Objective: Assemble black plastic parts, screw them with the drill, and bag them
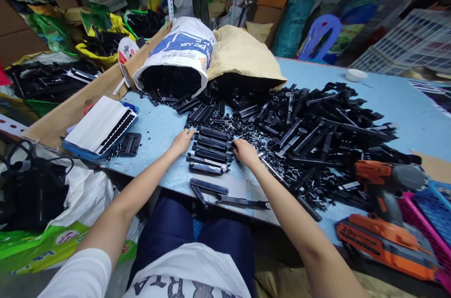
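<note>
Several black channel-shaped bars (211,144) lie side by side in a stacked row on the blue tabletop. At the row's left end is my left hand (182,142), its fingers closed together against the bar ends. My right hand (245,152) is curled at the right end, thumb and fingertips pinched close to the bars. Whatever either hand's fingertips hold is too small or hidden to make out. Nearer the table's front edge lies a folding black bracket (211,187), hinged open. Small screws and pins (246,133) are scattered just beyond my right hand.
A large heap of black parts (317,133) spreads to the right. A white sack (176,53) and a beige sack (246,51) open toward me. An orange cordless drill (387,232) stands front right; a blue tray (82,150) with white sheets is left, beside a wooden board (88,96).
</note>
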`<state>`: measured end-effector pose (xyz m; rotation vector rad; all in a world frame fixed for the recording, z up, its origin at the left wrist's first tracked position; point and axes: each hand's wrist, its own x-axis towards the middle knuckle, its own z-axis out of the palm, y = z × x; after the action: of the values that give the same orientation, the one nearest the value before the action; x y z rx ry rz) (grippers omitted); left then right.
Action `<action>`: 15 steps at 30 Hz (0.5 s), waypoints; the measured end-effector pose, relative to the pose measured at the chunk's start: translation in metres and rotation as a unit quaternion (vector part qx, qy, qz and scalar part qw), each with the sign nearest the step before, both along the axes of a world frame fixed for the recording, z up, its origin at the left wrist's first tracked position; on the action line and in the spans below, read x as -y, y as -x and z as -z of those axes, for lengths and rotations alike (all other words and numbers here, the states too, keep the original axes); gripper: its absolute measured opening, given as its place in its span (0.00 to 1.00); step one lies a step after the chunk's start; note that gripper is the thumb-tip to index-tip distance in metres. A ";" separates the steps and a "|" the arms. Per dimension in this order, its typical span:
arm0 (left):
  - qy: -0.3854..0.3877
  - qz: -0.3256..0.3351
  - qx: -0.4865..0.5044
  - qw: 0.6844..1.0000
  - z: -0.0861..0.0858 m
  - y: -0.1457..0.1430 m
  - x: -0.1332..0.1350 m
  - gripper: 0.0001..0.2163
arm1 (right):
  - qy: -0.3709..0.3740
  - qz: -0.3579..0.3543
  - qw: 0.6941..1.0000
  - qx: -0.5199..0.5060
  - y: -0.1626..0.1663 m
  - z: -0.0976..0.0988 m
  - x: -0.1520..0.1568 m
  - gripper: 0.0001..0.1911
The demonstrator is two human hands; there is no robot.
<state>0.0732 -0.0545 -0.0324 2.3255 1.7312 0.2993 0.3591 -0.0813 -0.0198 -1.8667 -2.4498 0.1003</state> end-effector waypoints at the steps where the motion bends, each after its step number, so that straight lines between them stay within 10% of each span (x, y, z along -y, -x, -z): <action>1: -0.006 0.000 0.012 1.000 0.000 0.002 0.002 0.26 | -0.002 0.009 1.000 -0.009 0.001 0.001 0.000 0.15; 8: 0.020 0.013 0.053 0.998 0.000 0.003 -0.013 0.19 | -0.151 0.058 0.951 -0.263 -0.010 -0.021 0.055 0.12; 15: -0.080 -0.043 0.134 0.987 -0.004 0.006 0.010 0.08 | -0.008 0.031 0.918 -0.395 0.021 -0.023 0.145 0.12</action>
<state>0.0674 -0.0648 -0.0282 2.1932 1.7310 0.7552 0.3377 -0.2259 0.0027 -1.4730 -1.8131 0.6781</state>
